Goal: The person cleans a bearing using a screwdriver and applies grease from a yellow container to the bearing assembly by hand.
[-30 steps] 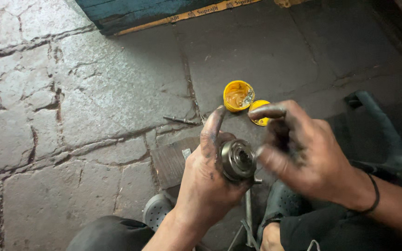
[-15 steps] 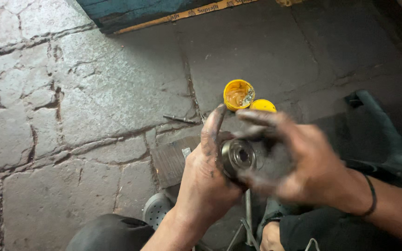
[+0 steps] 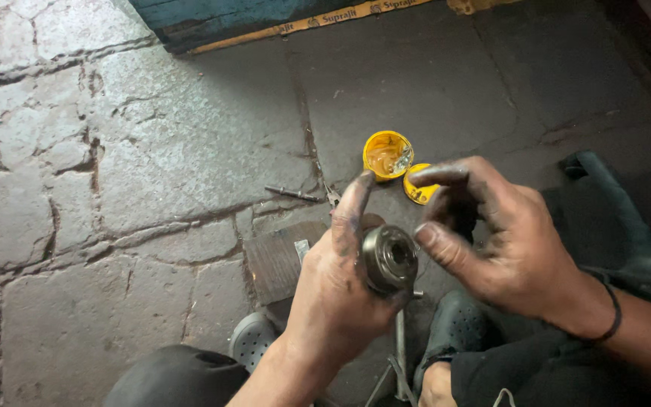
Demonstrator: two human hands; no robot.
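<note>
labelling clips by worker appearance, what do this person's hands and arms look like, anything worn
Both arms are bare, with no sleeves and no gloves. The left hand and the right hand are smeared with dark grease, heaviest on the fingers. The right wrist carries a thin black band. No rings or watch can be seen.

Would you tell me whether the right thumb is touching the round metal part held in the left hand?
Touching: the head view shows the right hand's thumb tip resting against the metal part's rim, gripped by the left hand.
</note>
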